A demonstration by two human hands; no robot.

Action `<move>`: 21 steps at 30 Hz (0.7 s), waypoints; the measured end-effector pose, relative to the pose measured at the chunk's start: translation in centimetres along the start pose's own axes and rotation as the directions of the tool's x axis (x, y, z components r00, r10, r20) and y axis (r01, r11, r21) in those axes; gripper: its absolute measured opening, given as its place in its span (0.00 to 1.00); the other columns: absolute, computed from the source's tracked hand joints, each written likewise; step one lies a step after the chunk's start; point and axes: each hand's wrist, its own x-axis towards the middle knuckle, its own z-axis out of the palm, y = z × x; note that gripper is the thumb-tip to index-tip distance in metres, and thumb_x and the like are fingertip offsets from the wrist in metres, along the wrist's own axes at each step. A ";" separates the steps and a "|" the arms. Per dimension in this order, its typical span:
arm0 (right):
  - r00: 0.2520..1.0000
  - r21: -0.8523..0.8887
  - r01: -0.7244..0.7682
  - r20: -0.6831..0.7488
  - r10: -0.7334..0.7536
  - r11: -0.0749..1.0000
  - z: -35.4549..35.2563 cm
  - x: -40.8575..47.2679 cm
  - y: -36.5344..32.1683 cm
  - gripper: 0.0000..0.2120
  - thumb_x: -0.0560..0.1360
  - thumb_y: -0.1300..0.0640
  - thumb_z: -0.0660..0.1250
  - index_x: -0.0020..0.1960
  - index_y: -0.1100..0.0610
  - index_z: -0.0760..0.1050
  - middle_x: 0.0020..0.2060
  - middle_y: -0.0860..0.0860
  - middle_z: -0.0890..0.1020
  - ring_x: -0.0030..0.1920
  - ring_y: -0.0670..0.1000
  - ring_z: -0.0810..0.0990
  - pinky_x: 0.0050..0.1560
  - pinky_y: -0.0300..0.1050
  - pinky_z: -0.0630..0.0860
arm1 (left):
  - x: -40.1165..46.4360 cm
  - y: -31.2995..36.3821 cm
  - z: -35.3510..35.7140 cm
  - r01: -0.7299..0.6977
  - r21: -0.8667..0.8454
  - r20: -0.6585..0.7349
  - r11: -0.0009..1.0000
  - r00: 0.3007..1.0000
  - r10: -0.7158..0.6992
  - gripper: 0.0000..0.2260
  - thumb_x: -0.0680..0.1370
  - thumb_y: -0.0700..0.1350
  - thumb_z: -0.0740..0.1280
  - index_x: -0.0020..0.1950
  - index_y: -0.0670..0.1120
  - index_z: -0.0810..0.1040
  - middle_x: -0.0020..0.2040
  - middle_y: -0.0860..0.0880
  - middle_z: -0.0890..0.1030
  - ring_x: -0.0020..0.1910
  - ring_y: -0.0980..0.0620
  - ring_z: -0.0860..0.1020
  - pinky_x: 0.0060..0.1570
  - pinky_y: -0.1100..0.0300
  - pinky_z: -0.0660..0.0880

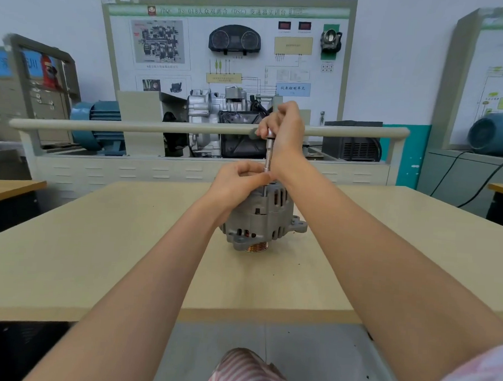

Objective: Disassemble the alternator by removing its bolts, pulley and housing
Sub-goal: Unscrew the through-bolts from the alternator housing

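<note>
A grey alternator (pixel 262 220) stands on the beige table (pixel 95 255) with its copper-coloured pulley (pixel 256 246) facing down. A slim metal socket driver (pixel 268 153) stands upright on the top of the housing. My right hand (pixel 285 131) grips the driver's upper end, fingers curled round it. Lower down, my left hand (pixel 239 181) rests on the top of the alternator and pinches the driver's shaft where it meets the housing. The bolt under the tool is hidden.
Behind the table runs a beige rail (pixel 131 127) in front of a training bench with a gearbox (pixel 219 118) and a display board (pixel 228 49). Blue motors (pixel 96 124) stand left and right. Another desk edge (pixel 11 186) is at the left.
</note>
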 end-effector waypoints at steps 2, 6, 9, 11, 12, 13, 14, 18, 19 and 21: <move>0.997 0.102 -0.063 0.040 0.059 0.993 -0.1 0.1 0.1 0.24 0.78 0.59 0.52 0.23 0.54 0.58 0.19 0.51 0.62 0.23 0.50 0.64 0.33 0.40 0.73 | 0.0 -0.1 -0.1 0.000 -0.025 0.002 1.000 1.000 0.000 0.04 0.74 0.42 0.71 0.46 0.50 0.82 0.38 0.55 0.84 0.39 0.61 0.82 0.36 0.69 0.75; 0.999 0.014 -0.045 0.002 0.045 0.999 0.7 -0.4 0.4 0.25 0.79 0.60 0.51 0.23 0.56 0.61 0.18 0.51 0.65 0.24 0.49 0.66 0.34 0.41 0.73 | -0.1 0.0 -0.1 0.016 -0.036 -0.019 0.999 1.000 -0.017 0.05 0.73 0.40 0.71 0.42 0.50 0.80 0.37 0.53 0.83 0.38 0.58 0.80 0.36 0.67 0.74; 0.960 -0.344 0.261 -0.007 -0.281 0.902 0.9 -1.6 1.5 0.22 0.79 0.61 0.54 0.25 0.56 0.61 0.22 0.50 0.66 0.28 0.49 0.65 0.35 0.45 0.66 | -0.1 0.1 0.1 0.016 0.006 -0.059 1.000 0.998 -0.016 0.10 0.75 0.35 0.67 0.38 0.49 0.77 0.30 0.55 0.80 0.31 0.60 0.77 0.27 0.71 0.70; 0.831 -0.674 0.478 0.139 -0.539 0.563 0.8 -2.3 2.6 0.20 0.77 0.61 0.58 0.27 0.55 0.62 0.26 0.48 0.66 0.33 0.49 0.67 0.39 0.44 0.64 | -0.1 0.2 0.0 0.038 0.042 -0.096 0.998 0.995 -0.034 0.13 0.76 0.33 0.64 0.34 0.48 0.74 0.23 0.57 0.76 0.25 0.63 0.73 0.21 0.72 0.66; 0.788 -0.748 0.496 0.174 -0.590 0.442 0.8 -2.4 2.9 0.18 0.76 0.60 0.59 0.28 0.55 0.62 0.27 0.48 0.67 0.36 0.50 0.67 0.42 0.44 0.64 | -0.1 0.2 0.0 0.048 0.059 -0.105 0.997 0.994 -0.041 0.14 0.76 0.34 0.63 0.33 0.48 0.72 0.22 0.57 0.74 0.24 0.62 0.72 0.20 0.73 0.64; 0.780 -0.774 0.480 0.160 -0.605 0.414 0.9 -2.4 2.7 0.18 0.76 0.60 0.60 0.27 0.55 0.63 0.26 0.47 0.67 0.36 0.49 0.67 0.43 0.43 0.64 | -0.1 0.2 0.0 0.050 0.072 -0.108 0.996 0.993 -0.042 0.14 0.76 0.34 0.63 0.33 0.48 0.72 0.21 0.57 0.74 0.24 0.61 0.71 0.19 0.73 0.64; 0.798 -0.756 0.463 0.129 -0.588 0.462 1.1 -2.3 2.4 0.20 0.75 0.60 0.60 0.26 0.55 0.61 0.24 0.46 0.65 0.34 0.48 0.67 0.40 0.43 0.64 | -0.1 0.2 0.1 0.043 0.073 -0.104 0.996 0.994 -0.036 0.14 0.76 0.35 0.64 0.33 0.49 0.73 0.21 0.58 0.74 0.25 0.61 0.72 0.20 0.73 0.65; 0.962 -0.343 0.250 -0.017 -0.272 0.905 1.2 -1.5 0.9 0.23 0.76 0.62 0.57 0.23 0.54 0.57 0.19 0.47 0.61 0.23 0.45 0.59 0.28 0.39 0.58 | -0.3 0.2 0.1 0.006 0.011 -0.054 1.000 0.999 -0.006 0.09 0.75 0.37 0.68 0.40 0.50 0.77 0.29 0.58 0.80 0.29 0.64 0.77 0.27 0.73 0.70; 0.984 -0.214 0.165 -0.037 -0.177 0.963 1.1 -1.2 0.6 0.23 0.76 0.62 0.56 0.23 0.55 0.58 0.19 0.49 0.61 0.23 0.47 0.59 0.29 0.40 0.61 | -0.3 0.2 0.1 0.005 -0.013 -0.033 1.000 0.999 -0.005 0.07 0.75 0.38 0.69 0.41 0.50 0.78 0.31 0.58 0.81 0.32 0.64 0.79 0.29 0.72 0.71; 1.000 0.006 0.023 -0.018 -0.023 1.000 0.7 -0.8 0.1 0.21 0.76 0.62 0.53 0.25 0.54 0.59 0.20 0.50 0.61 0.23 0.48 0.62 0.32 0.40 0.70 | -0.4 0.2 -0.1 0.006 -0.053 -0.008 0.999 1.000 -0.007 0.05 0.74 0.40 0.71 0.44 0.50 0.79 0.35 0.56 0.83 0.35 0.62 0.81 0.32 0.72 0.72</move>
